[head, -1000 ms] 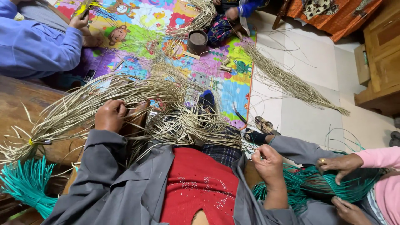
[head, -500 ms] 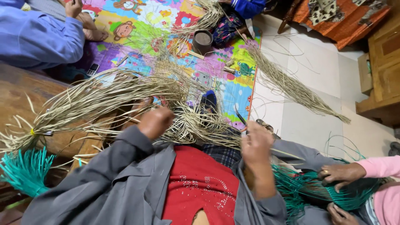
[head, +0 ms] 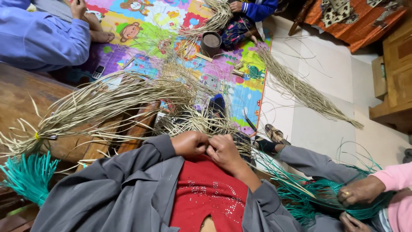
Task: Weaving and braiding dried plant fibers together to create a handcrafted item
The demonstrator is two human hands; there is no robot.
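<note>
1. The left hand is curled into a loose fist close to the chest, its fingers closed on thin pale straw strands at the near edge of the woven straw piece.
2. The right hand sits just beside it — knuckle to knuckle, touching — with fingers bent and pinching the same strands; how many each hand has hold of is too fine to tell.
3. The woven straw piece lies just beyond the hands, a tangle of pale fibres resting over the lap, above the red top and the grey jacket sleeves.
4. A long bundle of loose straw fans out to the left over a brown wooden bench, tied near its far end.
5. A bunch of teal strands lies at the lower left, below that tied end.
6. At the lower right another person's hand — pink sleeve, a ring on a finger — grips more teal strands.
7. Beyond lies a bright patterned play mat with a dark round cup on it and a phone near its left side.
8. A separate sheaf of straw lies on the white tiled floor, well apart from the hands.
9. A person in a blue sleeve sits at the upper left.
</note>
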